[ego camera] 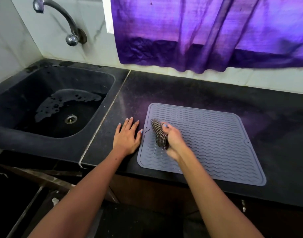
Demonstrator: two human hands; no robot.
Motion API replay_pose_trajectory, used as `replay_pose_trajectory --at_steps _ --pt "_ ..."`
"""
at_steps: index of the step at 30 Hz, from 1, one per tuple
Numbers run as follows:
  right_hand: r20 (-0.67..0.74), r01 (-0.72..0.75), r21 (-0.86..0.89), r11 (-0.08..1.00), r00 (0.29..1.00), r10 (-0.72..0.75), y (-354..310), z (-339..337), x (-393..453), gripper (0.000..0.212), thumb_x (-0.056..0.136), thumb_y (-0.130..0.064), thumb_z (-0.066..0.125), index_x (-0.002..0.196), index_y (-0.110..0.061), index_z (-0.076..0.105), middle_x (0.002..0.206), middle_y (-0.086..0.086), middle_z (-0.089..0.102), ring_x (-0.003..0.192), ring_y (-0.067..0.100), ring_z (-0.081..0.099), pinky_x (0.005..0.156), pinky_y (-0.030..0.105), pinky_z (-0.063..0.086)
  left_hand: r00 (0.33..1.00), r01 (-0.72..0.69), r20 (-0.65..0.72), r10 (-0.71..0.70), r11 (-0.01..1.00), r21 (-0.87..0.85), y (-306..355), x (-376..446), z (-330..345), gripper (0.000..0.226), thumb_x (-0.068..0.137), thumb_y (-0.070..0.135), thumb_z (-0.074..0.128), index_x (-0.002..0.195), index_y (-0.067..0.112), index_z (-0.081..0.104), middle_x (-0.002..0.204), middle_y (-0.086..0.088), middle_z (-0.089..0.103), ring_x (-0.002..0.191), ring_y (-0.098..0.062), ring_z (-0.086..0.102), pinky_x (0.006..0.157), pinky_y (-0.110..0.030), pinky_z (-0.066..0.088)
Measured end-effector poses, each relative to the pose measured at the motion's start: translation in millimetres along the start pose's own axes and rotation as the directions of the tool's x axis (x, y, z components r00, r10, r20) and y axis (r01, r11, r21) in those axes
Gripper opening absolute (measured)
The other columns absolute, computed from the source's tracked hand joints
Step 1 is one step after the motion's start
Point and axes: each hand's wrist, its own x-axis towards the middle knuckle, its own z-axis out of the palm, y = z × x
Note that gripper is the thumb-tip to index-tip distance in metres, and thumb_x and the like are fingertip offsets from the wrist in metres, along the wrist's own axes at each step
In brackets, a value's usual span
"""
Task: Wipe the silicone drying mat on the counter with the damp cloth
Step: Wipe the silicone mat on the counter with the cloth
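So the grey wavy-ribbed silicone drying mat [207,143] lies flat on the black speckled stone counter [276,117], out toward 3 o'clock from the dark sink [95,79]. The right hand [173,140] has its fingers curled round a bunched-up dark striped damp cloth [159,133] and presses it onto the mat near the edge at 9 o'clock. It's a bit blurred, so I'd guess it's mid-stroke.

The left hand [127,136] rests flat on the counter just beside that same edge, fingers straight and spread, holding nothing. The thumb tip looks right at the mat's rim, but I can't tell if it actually pins it down.

My take on doing this bit well: most of the mat, out toward 3 and 12 o'clock, looks like it's waiting for a pass. Silicone on smooth stone probably slides, so I'd put the left palm on the mat's corner to anchor it. Wipe along the wavy ribs, not across, so the cloth gets into the grooves. I'd also open the cloth out flatter, since a tight wad only touches a narrow strip. Overlap each pass.
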Motion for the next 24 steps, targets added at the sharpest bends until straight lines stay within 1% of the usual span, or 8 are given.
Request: replay_pose_trajectory --at_steps 3,8,10,14,17,19,21,24 --pt "-0.119 0.191 -0.375 0.907 0.961 -0.252 -10 -3 11 0.045 0.099 -0.013 0.038 0.144 -0.018 0.034 0.150 0.001 0.035 0.137 0.017 0.034 0.115 0.035 0.026 0.999 -0.007 0.033 0.006 0.999 0.031 -2 1 1 0.060 0.096 0.052 0.022 0.149 0.024 0.021 0.159 -0.004 0.010 0.147 -0.017 0.003 0.119 -0.041 0.000" --pt "0.227 0.274 -0.951 0.143 0.933 -0.277 41 -3 20 0.062 0.099 -0.027 0.034 0.150 -0.012 0.003 0.159 0.004 -0.003 0.146 0.016 -0.005 0.115 0.028 -0.005 0.999 -0.007 0.053 0.003 0.997 0.078 -4 4 6 0.063 0.095 0.055 0.019 0.150 0.026 0.014 0.160 -0.004 0.004 0.147 -0.017 -0.001 0.120 -0.042 -0.001" --pt "0.240 0.269 -0.962 0.057 0.924 -0.299 52 -6 22 0.067 0.097 -0.038 0.034 0.150 -0.013 0.001 0.159 0.003 -0.003 0.146 0.015 -0.006 0.118 0.030 -0.004 1.000 -0.005 0.030 0.003 0.997 0.071 -5 4 8 0.064 0.094 0.057 0.017 0.150 0.026 0.016 0.160 -0.004 0.007 0.147 -0.017 0.001 0.120 -0.041 0.000" --pt "0.261 0.321 -0.918 0.235 0.932 -0.253 33 -14 32 0.062 0.095 -0.031 0.046 0.149 -0.017 0.018 0.158 -0.003 0.014 0.145 0.011 0.009 0.116 0.026 0.005 1.000 -0.004 0.016 0.003 0.999 0.046 -3 2 6 0.071 0.087 0.059 0.014 0.149 0.025 0.023 0.159 -0.005 0.012 0.147 -0.018 0.006 0.120 -0.041 0.002" --pt "0.149 0.192 -0.731 0.655 0.981 -0.122 7 -16 36 0.050 0.093 -0.016 0.052 0.141 -0.017 0.041 0.146 0.000 0.041 0.134 0.016 0.039 0.107 0.021 0.027 1.000 0.002 -0.012 -0.002 0.999 0.037 1 1 1 0.071 0.086 0.058 0.017 0.147 0.022 0.029 0.158 -0.007 0.018 0.147 -0.019 0.009 0.120 -0.040 0.002" --pt "0.051 0.012 -0.355 0.935 0.999 0.007 -17 -20 35 0.039 0.095 -0.010 0.048 0.133 -0.010 0.051 0.118 0.010 0.060 0.094 0.020 0.061 0.077 0.021 0.048 1.000 0.001 -0.018 -0.001 1.000 0.020 2 0 -1 0.072 0.086 0.058 0.019 0.146 0.021 0.032 0.157 -0.008 0.021 0.147 -0.020 0.011 0.120 -0.040 0.003" --pt "-0.094 0.021 -0.132 0.991 0.995 -0.034 -34 -29 35 0.036 0.096 -0.007 0.045 0.131 -0.007 0.052 0.111 0.013 0.062 0.083 0.021 0.060 0.072 0.028 0.051 1.000 0.002 -0.026 -0.002 1.000 -0.006 2 -1 -2 0.075 0.084 0.061 0.017 0.145 0.021 0.034 0.157 -0.008 0.022 0.146 -0.020 0.013 0.120 -0.039 0.006" --pt "-0.109 0.215 -0.630 0.746 0.927 -0.359 -36 -38 29 0.044 0.095 -0.012 0.048 0.139 -0.014 0.043 0.141 0.005 0.048 0.126 0.021 0.047 0.109 0.032 0.032 0.999 0.003 -0.034 -0.003 1.000 -0.012 0 -1 -1 0.080 0.081 0.064 0.012 0.144 0.021 0.035 0.156 -0.007 0.023 0.146 -0.020 0.015 0.120 -0.039 0.008"
